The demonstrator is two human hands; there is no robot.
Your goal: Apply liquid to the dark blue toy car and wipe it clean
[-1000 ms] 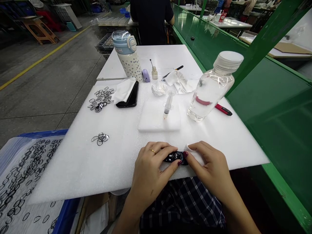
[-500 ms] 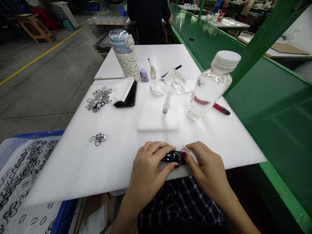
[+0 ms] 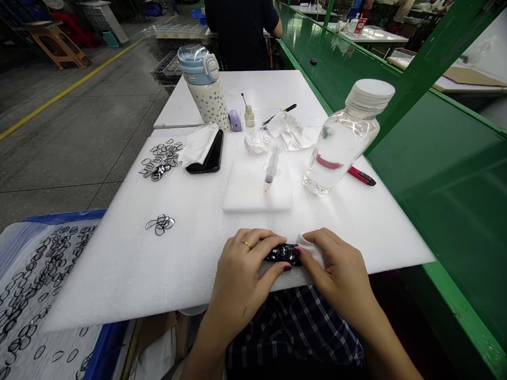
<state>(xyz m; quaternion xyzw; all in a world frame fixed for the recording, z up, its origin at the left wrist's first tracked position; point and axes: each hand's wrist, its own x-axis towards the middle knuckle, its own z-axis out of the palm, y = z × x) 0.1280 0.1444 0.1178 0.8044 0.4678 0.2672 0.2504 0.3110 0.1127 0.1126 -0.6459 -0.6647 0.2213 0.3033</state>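
Note:
My left hand, with a ring on one finger, grips a glossy black plastic part from its left end. My right hand presses a white wipe against the part's right end. Both hands rest just above the near edge of a white foam sheet. Beyond them, a syringe lies on a white foam pad. A small tangle of thin black rings sits to the left of my hands. My fingers hide much of the black part.
A larger heap of black rings, a phone under a wipe, a clear bottle and a dotted flask stand on the table. A blue-edged tray of rings sits at lower left. A green panel runs along the right.
Both hands stay on the black part, and the wipe stays pressed against it. The whole scene has shifted only slightly as my head moved.

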